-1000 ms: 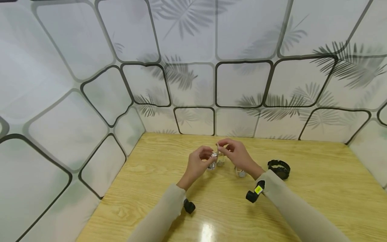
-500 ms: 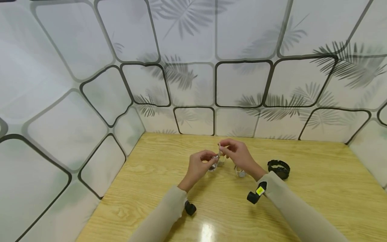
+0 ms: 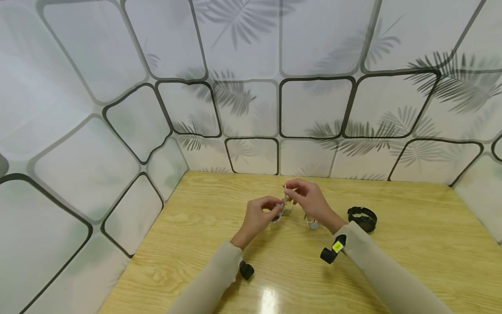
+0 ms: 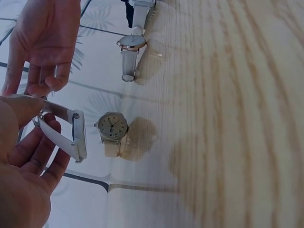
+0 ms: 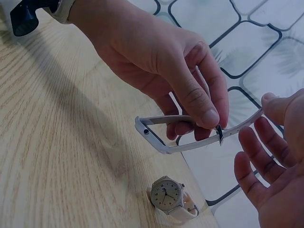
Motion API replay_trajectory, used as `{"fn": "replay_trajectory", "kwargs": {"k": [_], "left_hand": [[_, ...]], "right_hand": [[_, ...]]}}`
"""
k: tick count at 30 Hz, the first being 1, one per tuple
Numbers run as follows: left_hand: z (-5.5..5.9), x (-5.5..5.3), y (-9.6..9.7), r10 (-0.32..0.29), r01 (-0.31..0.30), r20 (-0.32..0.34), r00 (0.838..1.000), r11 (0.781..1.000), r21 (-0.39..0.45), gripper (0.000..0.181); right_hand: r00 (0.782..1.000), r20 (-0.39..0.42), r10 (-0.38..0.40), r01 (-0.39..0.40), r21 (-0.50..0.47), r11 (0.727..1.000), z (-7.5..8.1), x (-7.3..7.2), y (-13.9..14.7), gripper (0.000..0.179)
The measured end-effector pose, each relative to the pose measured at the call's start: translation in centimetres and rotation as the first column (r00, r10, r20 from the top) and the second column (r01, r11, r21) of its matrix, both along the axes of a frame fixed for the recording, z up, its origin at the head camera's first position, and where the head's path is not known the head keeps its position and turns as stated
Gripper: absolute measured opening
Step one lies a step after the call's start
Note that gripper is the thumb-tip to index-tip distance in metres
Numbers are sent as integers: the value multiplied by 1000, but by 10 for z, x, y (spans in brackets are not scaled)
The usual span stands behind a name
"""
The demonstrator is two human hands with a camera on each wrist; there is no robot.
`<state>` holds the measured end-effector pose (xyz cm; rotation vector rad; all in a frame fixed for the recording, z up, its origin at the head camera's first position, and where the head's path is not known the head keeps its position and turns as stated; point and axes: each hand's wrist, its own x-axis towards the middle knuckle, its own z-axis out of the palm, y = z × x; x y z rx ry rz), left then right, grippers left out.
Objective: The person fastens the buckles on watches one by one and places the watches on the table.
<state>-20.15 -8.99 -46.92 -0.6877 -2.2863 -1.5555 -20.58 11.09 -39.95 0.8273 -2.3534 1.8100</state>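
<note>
In the head view, my left hand and right hand meet above the table around a white-strapped wristwatch. In the right wrist view, my left hand pinches the strap at its metal buckle, between thumb and fingers. Fingertips of my right hand pinch the strap's free end at the right edge. The strap runs through the buckle, forming a loop. The left wrist view shows the watch case edge-on, its dial hidden. Just below stands a round-faced watch with a pale strap.
Another pale-strapped watch stands near my right wrist. A black watch lies farther right, beside the right sleeve. The wood-grain table ends at a patterned backdrop behind and to the left.
My left hand has shifted slightly right and toward me, and the held watch has turned with it. The right hand has barely moved. The other watches stay put.
</note>
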Motion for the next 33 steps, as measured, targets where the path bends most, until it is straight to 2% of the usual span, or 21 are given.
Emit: {"fn": "replay_trajectory", "kwargs": {"k": [4,11,17,21,27,33], "left_hand": [[2,1,-1,0,0,-11,1000,1000,-25,9],[3,1,-2,-15,12,-47,999,997,-77,8],[2,0,0,-9,-1,-93,996,994,-112,8],[2,1,1,-1,-7,-112,994,997,-75,9],[0,3,2,30,-29,-64,998,999,26,15],[0,2,5,46,-45,-41,998,999,5,15]], "right_hand": [[1000,17,1,-1,7,1000,-5,-2,-2,18],[999,34,-3,2,13,1000,-29,-19,0,20],[999,45,10,-10,-12,1000,-35,-22,2,20],[999,40,16,-16,-13,1000,-37,-23,4,21],[999,39,13,-12,-12,1000,-44,-22,6,22],[999,50,14,-13,-24,1000,-46,-18,2,22]]}}
